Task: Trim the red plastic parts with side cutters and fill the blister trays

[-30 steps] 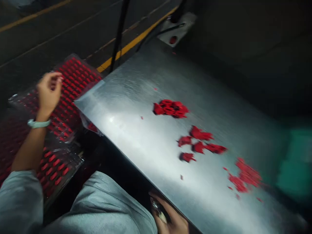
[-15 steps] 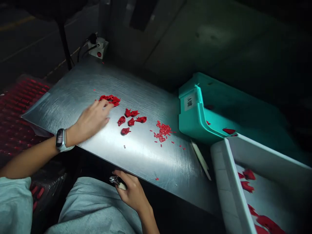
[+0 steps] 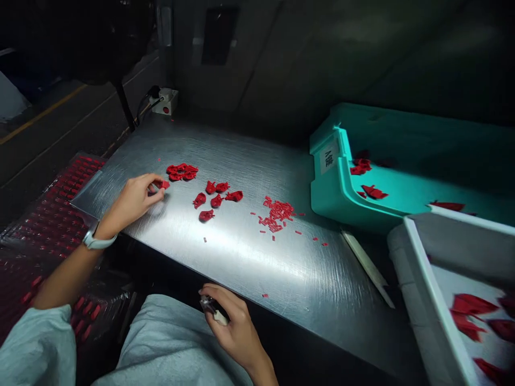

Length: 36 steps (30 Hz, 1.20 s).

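My left hand [image 3: 139, 195] is above the metal table, closed in a pinch on a small red plastic part [image 3: 164, 184]. Just beyond its fingertips lies a cluster of similar red parts [image 3: 182, 171]. More red parts [image 3: 216, 200] are spread loosely to the right of that cluster. Below the table's near edge, close to my lap, my right hand [image 3: 235, 324] is wrapped round a pair of nippers [image 3: 210, 305] with a pale handle. The nippers' jaws point left, and most of the handle is hidden in the palm.
A pile of tiny red offcuts [image 3: 277, 213] lies on the metal table [image 3: 241, 257]. At right stand a teal bin [image 3: 330, 190] and a white bin [image 3: 430, 300], both with red parts inside. A knife [image 3: 366, 262] lies beside them. Clear trays of red pieces [image 3: 52, 198] are at left.
My left hand has drawn back from the cluster toward the left, with a red part now between its fingers. My right hand still holds the nippers. The camera view has shifted.
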Each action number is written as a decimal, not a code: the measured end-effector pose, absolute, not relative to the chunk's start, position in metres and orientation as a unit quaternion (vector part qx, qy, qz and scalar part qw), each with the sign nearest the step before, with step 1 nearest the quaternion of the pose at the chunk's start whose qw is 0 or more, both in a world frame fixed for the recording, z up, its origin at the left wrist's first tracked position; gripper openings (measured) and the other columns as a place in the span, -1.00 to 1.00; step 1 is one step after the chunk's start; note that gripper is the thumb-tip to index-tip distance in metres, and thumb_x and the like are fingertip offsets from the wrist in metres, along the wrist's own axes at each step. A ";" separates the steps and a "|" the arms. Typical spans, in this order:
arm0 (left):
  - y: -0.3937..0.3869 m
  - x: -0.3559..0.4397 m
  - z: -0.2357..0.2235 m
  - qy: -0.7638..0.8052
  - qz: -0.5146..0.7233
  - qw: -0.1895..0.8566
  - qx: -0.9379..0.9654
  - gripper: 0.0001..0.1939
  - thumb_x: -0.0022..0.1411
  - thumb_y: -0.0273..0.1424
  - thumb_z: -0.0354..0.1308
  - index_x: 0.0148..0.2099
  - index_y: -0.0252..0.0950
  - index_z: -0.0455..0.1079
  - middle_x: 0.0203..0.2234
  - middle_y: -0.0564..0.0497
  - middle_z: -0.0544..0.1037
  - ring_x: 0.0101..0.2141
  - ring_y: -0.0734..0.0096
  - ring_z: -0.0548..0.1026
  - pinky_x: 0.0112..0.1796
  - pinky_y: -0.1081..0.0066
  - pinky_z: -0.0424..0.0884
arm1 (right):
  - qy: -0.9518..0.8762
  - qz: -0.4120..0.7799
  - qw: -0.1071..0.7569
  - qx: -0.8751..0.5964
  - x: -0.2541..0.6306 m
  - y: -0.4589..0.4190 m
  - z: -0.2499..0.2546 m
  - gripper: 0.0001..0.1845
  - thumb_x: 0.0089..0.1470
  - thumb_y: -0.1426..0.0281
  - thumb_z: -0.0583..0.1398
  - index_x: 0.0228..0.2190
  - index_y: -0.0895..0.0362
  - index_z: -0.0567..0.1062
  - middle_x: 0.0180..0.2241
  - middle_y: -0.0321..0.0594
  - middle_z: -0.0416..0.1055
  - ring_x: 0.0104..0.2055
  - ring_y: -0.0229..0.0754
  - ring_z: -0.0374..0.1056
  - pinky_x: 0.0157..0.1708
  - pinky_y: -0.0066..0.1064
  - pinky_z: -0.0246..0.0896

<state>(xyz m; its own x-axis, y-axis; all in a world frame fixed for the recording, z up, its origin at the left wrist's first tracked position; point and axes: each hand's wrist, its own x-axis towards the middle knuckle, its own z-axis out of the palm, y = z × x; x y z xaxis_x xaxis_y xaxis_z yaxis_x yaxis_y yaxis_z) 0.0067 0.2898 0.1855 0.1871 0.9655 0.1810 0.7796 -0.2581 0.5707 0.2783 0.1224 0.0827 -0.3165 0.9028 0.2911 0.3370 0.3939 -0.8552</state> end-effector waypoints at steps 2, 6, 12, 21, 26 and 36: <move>0.259 0.016 0.189 0.551 0.309 0.300 0.715 -0.74 0.31 -0.20 0.16 -0.11 -0.26 0.51 -0.33 -0.04 0.61 -0.36 0.31 0.51 -0.29 0.33 0.42 | -0.679 0.413 0.428 -0.430 0.278 0.122 0.093 -0.77 0.31 0.25 0.23 -0.22 0.11 0.63 -0.28 -0.07 0.65 -0.25 -0.05 0.61 -0.24 -0.36 0.56; 0.200 0.041 0.185 0.457 0.336 0.545 0.617 -0.61 0.28 0.01 0.23 -0.22 -0.24 0.46 -0.42 0.00 0.56 -0.45 0.41 0.43 -0.40 0.40 0.37 | -0.564 0.542 0.464 -0.416 0.279 0.123 0.120 -0.31 0.37 -0.16 0.04 -0.27 0.17 0.64 -0.40 -0.07 0.59 -0.41 -0.11 0.52 -0.38 -0.36 0.49; 0.157 0.072 0.169 0.398 0.355 0.669 0.517 -0.55 0.17 0.07 0.32 -0.28 -0.24 0.45 -0.41 -0.01 0.52 -0.39 0.39 0.44 -0.31 0.38 0.41 | -0.536 0.657 0.388 -0.361 0.287 0.118 0.146 -0.25 0.36 -0.20 0.01 -0.31 0.18 0.63 -0.44 -0.17 0.51 -0.44 -0.19 0.36 -0.39 -0.39 0.34; 0.142 0.088 0.174 0.419 0.321 0.664 0.529 -0.49 0.14 0.14 0.27 -0.33 -0.21 0.36 -0.42 -0.03 0.50 -0.39 0.32 0.44 -0.29 0.27 0.44 | -0.506 0.695 0.387 -0.333 0.292 0.097 0.148 -0.26 0.34 -0.21 0.04 -0.36 0.17 0.61 -0.48 -0.23 0.45 -0.47 -0.23 0.29 -0.43 -0.40 0.24; 0.140 0.091 0.173 0.390 0.337 0.670 0.534 -0.57 0.21 0.04 0.30 -0.30 -0.23 0.40 -0.45 0.03 0.48 -0.41 0.39 0.40 -0.32 0.35 0.39 | -0.502 0.696 0.390 -0.334 0.299 0.089 0.147 -0.30 0.35 -0.19 0.04 -0.35 0.14 0.61 -0.46 -0.26 0.46 -0.44 -0.23 0.28 -0.40 -0.40 0.22; 0.135 0.097 0.167 0.316 0.391 0.676 0.538 -0.67 0.32 -0.09 0.27 -0.24 -0.28 0.48 -0.49 0.06 0.43 -0.44 0.45 0.36 -0.36 0.46 0.31 | -0.514 0.701 0.377 -0.320 0.309 0.083 0.143 -0.34 0.40 -0.13 0.05 -0.33 0.17 0.59 -0.42 -0.22 0.47 -0.40 -0.21 0.31 -0.36 -0.38 0.21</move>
<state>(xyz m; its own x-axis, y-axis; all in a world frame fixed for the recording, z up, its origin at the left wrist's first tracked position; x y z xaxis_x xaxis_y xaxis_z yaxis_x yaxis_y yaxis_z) 0.0972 0.1349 0.1666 0.4937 0.8696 -0.0067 -0.1894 0.1150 0.9751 0.3094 0.0834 0.1430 -0.5109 0.8574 -0.0618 -0.1999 -0.1884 -0.9615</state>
